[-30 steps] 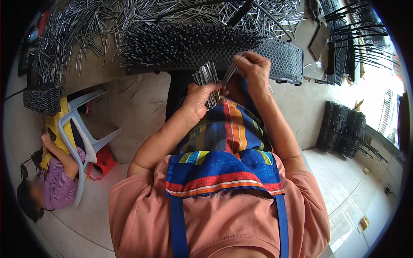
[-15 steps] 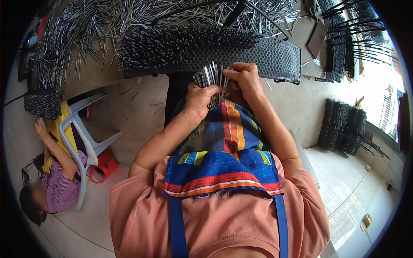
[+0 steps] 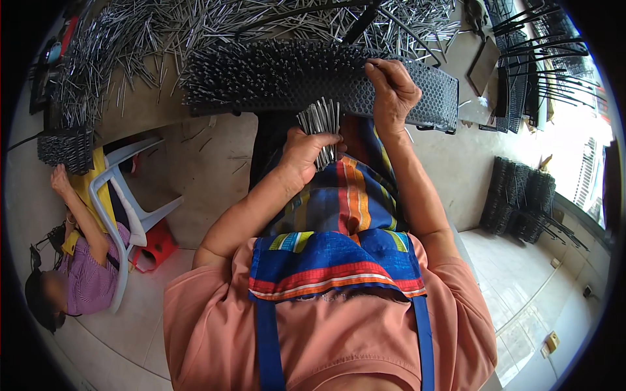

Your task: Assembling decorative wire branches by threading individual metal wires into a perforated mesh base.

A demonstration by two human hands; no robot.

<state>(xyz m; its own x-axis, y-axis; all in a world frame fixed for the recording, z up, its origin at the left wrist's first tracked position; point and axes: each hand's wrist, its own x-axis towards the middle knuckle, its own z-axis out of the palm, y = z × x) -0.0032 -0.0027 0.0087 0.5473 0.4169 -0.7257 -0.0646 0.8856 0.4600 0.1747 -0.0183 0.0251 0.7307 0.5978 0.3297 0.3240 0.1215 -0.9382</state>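
Observation:
My left hand [image 3: 305,150] is wrapped round a bundle of thin silvery metal rods [image 3: 318,116], held over my lap with the upper ends fanned out. In front of me lies a long dark plate full of round holes [image 3: 417,91], with many dark rods [image 3: 254,68] standing in its left and far part. My right hand [image 3: 394,94] is over the plate, thumb and forefinger pinched together at the edge of the standing rods. Whatever is in that pinch is too small to make out.
Loose metal rods [image 3: 176,29] cover the table beyond the plate. At left, a person [image 3: 98,280] sits on a pale plastic chair [image 3: 117,228], a hand at a dark block [image 3: 66,150]. Dark wire racks [image 3: 518,195] stand on the floor at right.
My right hand has left the bundle and moved up and to the right, over the holed plate. My left hand still grips the rods in nearly the same place.

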